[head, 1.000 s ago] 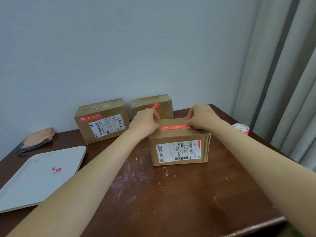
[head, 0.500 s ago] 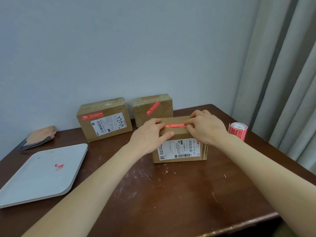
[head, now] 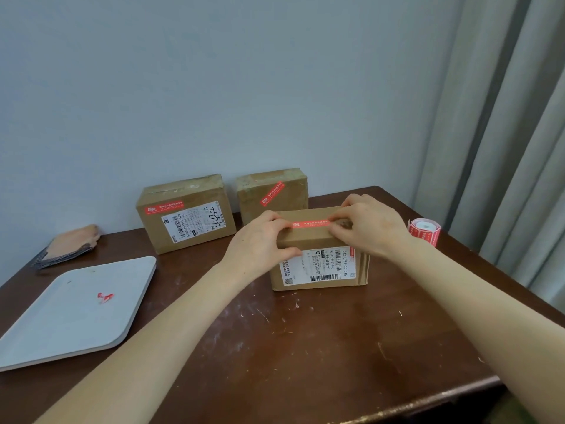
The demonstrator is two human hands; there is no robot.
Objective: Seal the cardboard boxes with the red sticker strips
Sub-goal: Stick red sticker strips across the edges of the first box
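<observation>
A small cardboard box with a white shipping label stands on the brown table. A red sticker strip lies along its top. My left hand rests on the box's left top edge, its fingers pressing the strip's left end. My right hand presses the strip's right end with its fingertips. Behind stand two more boxes: a larger box with a red sticker on its front, and a smaller box with a slanted red sticker. A roll of red stickers sits at the right.
A white tray with a scrap of red sticker on it lies at the left. A tan and grey cloth item sits at the back left by the wall. Curtains hang on the right. The table's front edge is near.
Both hands slid down from the box's back edge onto its top and now press the strip flat. The view has shifted, so the sticker roll shows more fully.
</observation>
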